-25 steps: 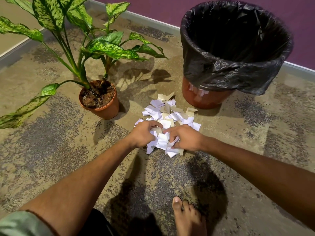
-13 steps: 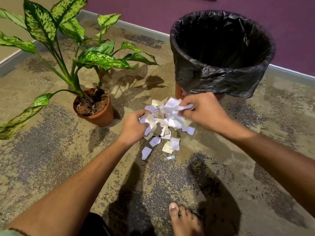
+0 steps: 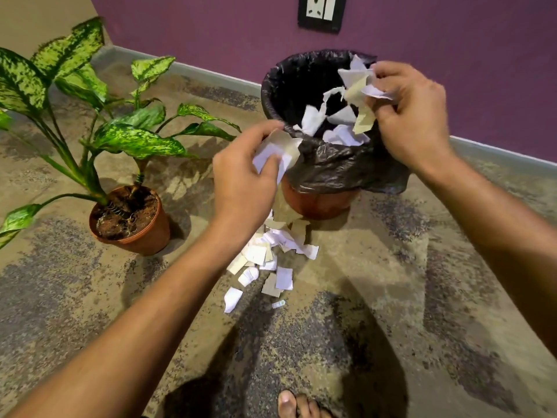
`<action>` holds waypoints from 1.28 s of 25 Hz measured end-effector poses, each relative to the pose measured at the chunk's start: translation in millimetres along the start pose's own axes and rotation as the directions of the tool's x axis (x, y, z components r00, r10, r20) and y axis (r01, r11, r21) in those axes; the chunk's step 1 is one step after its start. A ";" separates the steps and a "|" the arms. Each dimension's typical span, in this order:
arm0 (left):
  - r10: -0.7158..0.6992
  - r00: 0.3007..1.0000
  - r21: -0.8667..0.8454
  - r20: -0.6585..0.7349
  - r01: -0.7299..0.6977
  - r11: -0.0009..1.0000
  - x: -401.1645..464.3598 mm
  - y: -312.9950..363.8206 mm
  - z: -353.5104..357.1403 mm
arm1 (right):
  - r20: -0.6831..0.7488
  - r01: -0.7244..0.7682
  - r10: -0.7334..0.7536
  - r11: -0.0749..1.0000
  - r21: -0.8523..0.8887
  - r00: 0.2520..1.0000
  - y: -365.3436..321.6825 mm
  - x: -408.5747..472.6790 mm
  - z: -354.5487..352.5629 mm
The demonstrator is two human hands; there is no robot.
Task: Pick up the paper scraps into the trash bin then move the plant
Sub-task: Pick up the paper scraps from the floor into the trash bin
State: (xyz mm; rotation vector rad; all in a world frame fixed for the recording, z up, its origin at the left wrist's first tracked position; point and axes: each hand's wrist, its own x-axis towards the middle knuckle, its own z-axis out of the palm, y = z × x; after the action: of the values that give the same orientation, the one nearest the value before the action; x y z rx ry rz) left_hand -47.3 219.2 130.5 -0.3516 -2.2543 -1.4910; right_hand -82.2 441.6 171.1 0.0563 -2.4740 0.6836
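A bare foot (image 3: 297, 406) shows at the bottom edge. Just beyond it, a trail of scraps (image 3: 268, 257) lies on the floor (image 3: 376, 282), running up to the foot of the bin (image 3: 319, 164); a second ago both hands were down in this heap, gathering. Now they are up at the bin. The left hand (image 3: 244, 182) is curled shut on a wad of paper just outside the near rim, not yet over the opening. The right hand (image 3: 407, 116), farther on, is over the mouth, its fingers loosening around a bunch; pieces hang in the air beneath it and drop inside the black liner. So the first handful is going in, but this looks like an early round: much of the heap stayed behind, and a few bits seem to have spilled nearer the foot during the lift. The plant (image 3: 129, 218) stands in its pot to the left, untouched, well clear of both hands.
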 end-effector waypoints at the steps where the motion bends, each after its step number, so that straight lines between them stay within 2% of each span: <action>1: 0.034 0.999 0.000 0.003 -0.034 0.999 8.9 5.9 4.7 | 0.012 0.007 -0.007 1.000 -0.008 1.000 2.5 0.1 0.5; 6: 0.122 0.987 0.094 0.105 -0.132 0.987 55.6 29.5 20.3 | 0.011 -0.050 0.049 0.998 0.030 0.999 7.7 -2.9 1.6; 8: 0.114 0.980 0.161 0.164 -0.141 0.977 71.2 36.1 25.9 | 0.012 -0.084 0.083 0.994 0.065 0.996 8.0 -2.3 0.5; 11: 0.105 0.961 0.200 0.256 -0.159 0.967 85.4 41.3 32.6 | 0.055 -0.111 0.111 0.994 -0.006 0.992 6.1 -1.7 -2.4; 13: 0.102 0.944 0.229 0.313 -0.179 0.957 87.9 40.7 33.5 | 0.089 -0.107 0.105 0.994 0.013 0.990 3.6 -1.6 -3.7; 16: 0.148 0.941 0.246 0.305 -0.228 0.942 80.0 33.4 24.4 | 0.098 -0.057 0.051 0.996 0.062 0.994 -1.2 -5.8 -3.6; 18: 0.229 0.934 0.219 0.273 -0.292 0.931 62.5 23.2 13.1 | 0.078 -0.019 0.012 0.996 0.092 0.997 -5.9 -9.8 -3.5; 22: 0.439 0.862 0.176 0.253 -0.487 0.855 7.5 -19.6 -5.7 | 0.019 0.127 -0.134 0.969 0.214 0.991 -29.3 -30.8 3.8; 24: 0.392 0.877 0.213 0.279 -0.455 0.865 -25.9 -50.6 -13.3 | 0.105 0.194 -0.220 0.958 0.210 0.970 -40.0 -50.9 17.9; 26: 0.212 0.908 0.307 0.361 -0.331 0.892 -53.8 -82.2 -22.2 | 0.291 0.212 -0.262 0.958 0.192 0.920 -43.5 -73.5 38.3; 27: 0.078 0.897 0.369 0.435 -0.256 0.893 -64.4 -98.3 -26.3 | 0.406 0.211 -0.261 0.963 0.165 0.876 -41.8 -83.6 49.6; 28: -0.057 0.857 0.432 0.512 -0.200 0.879 -71.9 -113.4 -29.9 | 0.525 0.208 -0.239 0.971 0.119 0.817 -37.9 -92.6 61.4; 30: -0.244 0.767 0.530 0.594 -0.144 0.836 -78.5 -139.1 -38.7 | 0.745 0.195 -0.131 0.981 0.001 0.654 -27.8 -109.8 87.0; 32: -0.360 0.721 0.589 0.592 -0.082 0.804 -82.8 -155.3 -47.2 | 0.884 0.210 -0.008 0.972 -0.102 0.467 -14.6 -127.7 111.3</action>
State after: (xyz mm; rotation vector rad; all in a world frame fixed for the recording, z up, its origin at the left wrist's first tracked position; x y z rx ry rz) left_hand -30.9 115.9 -18.7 -0.6106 -3.2563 -0.6622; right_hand -29.5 361.6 30.6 0.6583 -3.4945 0.3549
